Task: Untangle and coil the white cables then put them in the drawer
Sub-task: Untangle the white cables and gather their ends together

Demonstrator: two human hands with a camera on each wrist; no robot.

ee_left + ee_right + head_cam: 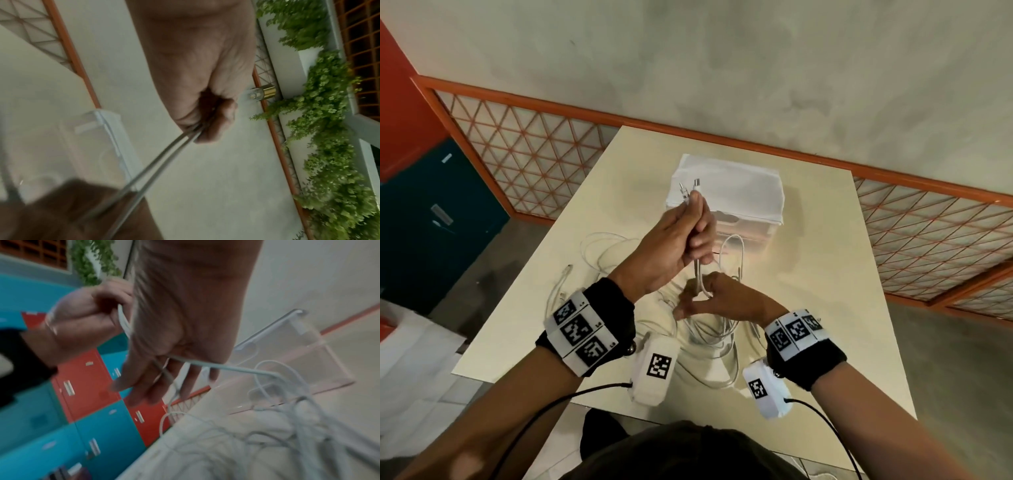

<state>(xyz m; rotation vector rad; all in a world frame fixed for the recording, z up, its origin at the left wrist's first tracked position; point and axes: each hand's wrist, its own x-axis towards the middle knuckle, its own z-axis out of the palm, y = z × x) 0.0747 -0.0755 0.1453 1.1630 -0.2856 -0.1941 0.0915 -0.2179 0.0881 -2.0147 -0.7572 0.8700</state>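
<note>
My left hand (674, 246) grips a doubled white cable (697, 274), plugs upward. My right hand (717, 299) pinches its lower loop above the table (825, 274).

Loose cables (709, 342) crowd the table (825, 274) before the drawer box (739, 192).

Head view: high above the table (825, 274), tilted forward and down, drawer box (726, 195) at 12 o'clock, both wrists low in frame. Left wrist view: close, looking along the left hand (197, 65) toward the drawer box (98, 146). Right wrist view: close along the right hand (185, 313); shares drawer box (298, 353) and cables (287, 426) with the head view.
</note>
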